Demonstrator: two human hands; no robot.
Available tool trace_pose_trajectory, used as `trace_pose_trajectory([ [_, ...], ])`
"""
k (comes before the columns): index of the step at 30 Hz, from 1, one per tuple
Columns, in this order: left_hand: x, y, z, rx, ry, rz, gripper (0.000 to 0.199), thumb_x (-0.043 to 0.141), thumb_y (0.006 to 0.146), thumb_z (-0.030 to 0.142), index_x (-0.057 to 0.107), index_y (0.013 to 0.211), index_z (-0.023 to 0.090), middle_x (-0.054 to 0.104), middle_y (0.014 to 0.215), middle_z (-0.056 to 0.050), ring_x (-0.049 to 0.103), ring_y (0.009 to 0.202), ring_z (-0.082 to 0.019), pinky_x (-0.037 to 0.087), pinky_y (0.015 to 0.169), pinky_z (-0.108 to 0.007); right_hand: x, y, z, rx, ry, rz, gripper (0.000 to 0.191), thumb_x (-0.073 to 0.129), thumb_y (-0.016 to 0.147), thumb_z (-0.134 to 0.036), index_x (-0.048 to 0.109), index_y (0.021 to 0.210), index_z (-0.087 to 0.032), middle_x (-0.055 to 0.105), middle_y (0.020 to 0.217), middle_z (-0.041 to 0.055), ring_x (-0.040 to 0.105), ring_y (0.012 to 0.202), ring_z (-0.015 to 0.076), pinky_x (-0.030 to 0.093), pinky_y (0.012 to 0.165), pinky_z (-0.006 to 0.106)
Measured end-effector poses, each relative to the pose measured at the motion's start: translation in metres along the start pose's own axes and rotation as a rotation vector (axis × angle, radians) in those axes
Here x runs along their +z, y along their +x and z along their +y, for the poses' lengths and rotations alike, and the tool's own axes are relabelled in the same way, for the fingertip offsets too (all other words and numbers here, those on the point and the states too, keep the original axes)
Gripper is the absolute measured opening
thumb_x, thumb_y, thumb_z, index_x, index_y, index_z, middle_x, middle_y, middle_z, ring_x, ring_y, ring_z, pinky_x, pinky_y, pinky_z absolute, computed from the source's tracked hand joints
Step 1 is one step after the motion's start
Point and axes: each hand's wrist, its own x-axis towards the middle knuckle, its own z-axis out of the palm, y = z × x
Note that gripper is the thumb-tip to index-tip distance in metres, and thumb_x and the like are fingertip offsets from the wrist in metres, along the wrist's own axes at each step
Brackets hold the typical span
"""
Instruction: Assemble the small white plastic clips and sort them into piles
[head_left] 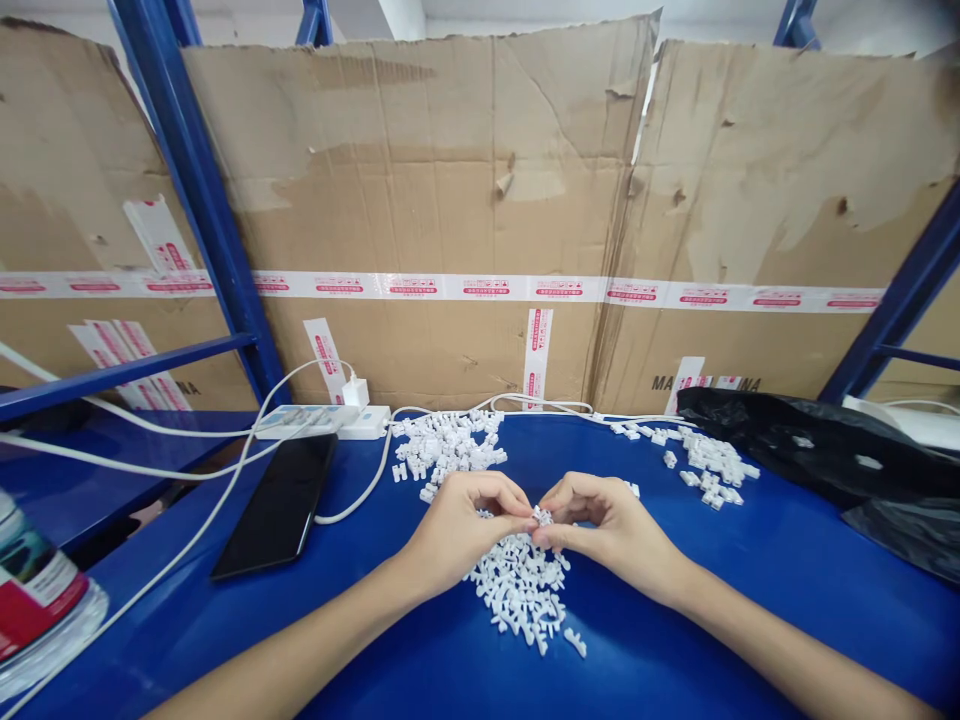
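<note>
Bare forearms [300, 660] are reaching in from the near edge across a blue table [697, 620], with the left hand [465, 530] and right hand [615, 530] meeting in the middle. Both are clamped together on a small white cluster [542, 517], pinching it between their fingertips [529, 524]. Just below the hands, a near heap of white plastic pieces [517, 590] is spreading across the table, its far end passing under the left hand. Each piece is too small to identify exactly. A second heap [446, 450] is sitting beyond the hands to the far left, and a third [709, 462] is lying to the far right. Left of the hands, a black phone [277, 505] is resting face up, with a white power strip [300, 422] and plugged-in charger [355, 392] behind it, and white cables [352, 490] are trailing over the table. A labelled bottle [34, 590] is standing at the near left. Black plastic bags [795, 440] are lying at the far right, while taped cardboard sheets [420, 200] are lining the far side between blue shelf uprights [195, 190].
</note>
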Motion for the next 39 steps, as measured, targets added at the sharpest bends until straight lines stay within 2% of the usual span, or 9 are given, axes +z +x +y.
trace_pose_trajectory([
  [11,0.0001,-0.0033,0.0035,0.021,0.071,-0.026,0.011,0.075,0.08,0.017,0.075,0.07,0.017,0.074,0.082,-0.005,0.067,0.077,-0.016,0.05,0.073,-0.03,0.0007,-0.0013,-0.0015,-0.01,0.009,0.0,0.032,0.087,0.072,-0.041,0.068,0.083,-0.018,0.077,0.082,0.0053,0.071,0.068,0.0165,0.053,0.062,0.027],
  [22,-0.0001,-0.0037,0.0059,0.137,0.168,-0.028,0.016,0.07,0.087,0.02,0.074,0.071,0.018,0.074,0.083,-0.005,0.067,0.075,-0.016,0.051,0.072,-0.03,0.0011,-0.0009,-0.0016,-0.025,0.022,0.022,0.036,0.086,0.073,-0.044,0.068,0.087,-0.017,0.075,0.073,0.0052,0.069,0.063,0.0171,0.054,0.061,0.029],
  [28,0.0011,-0.005,0.008,0.187,0.192,-0.029,0.015,0.07,0.087,0.021,0.074,0.073,0.018,0.074,0.083,-0.005,0.067,0.074,-0.016,0.052,0.07,-0.03,0.0026,-0.0028,-0.0027,-0.025,0.034,0.03,0.036,0.085,0.073,-0.046,0.068,0.087,-0.017,0.075,0.074,0.005,0.07,0.065,0.0173,0.055,0.061,0.029],
  [36,-0.0009,-0.0068,0.0058,0.282,0.281,-0.072,0.016,0.059,0.094,0.017,0.073,0.086,0.017,0.07,0.096,-0.007,0.062,0.076,-0.014,0.049,0.065,-0.027,0.0024,-0.0008,0.0008,-0.017,0.16,0.053,0.035,0.087,0.072,-0.041,0.065,0.085,-0.017,0.075,0.079,0.0051,0.07,0.068,0.0163,0.058,0.067,0.03],
  [39,-0.002,-0.0084,0.0058,0.332,0.357,-0.108,0.01,0.061,0.092,0.016,0.071,0.096,0.018,0.068,0.102,-0.007,0.061,0.081,-0.014,0.049,0.069,-0.027,0.0022,0.0006,0.0008,-0.015,0.215,0.071,0.036,0.088,0.071,-0.041,0.065,0.083,-0.017,0.075,0.081,0.0055,0.071,0.068,0.0161,0.058,0.067,0.03],
])
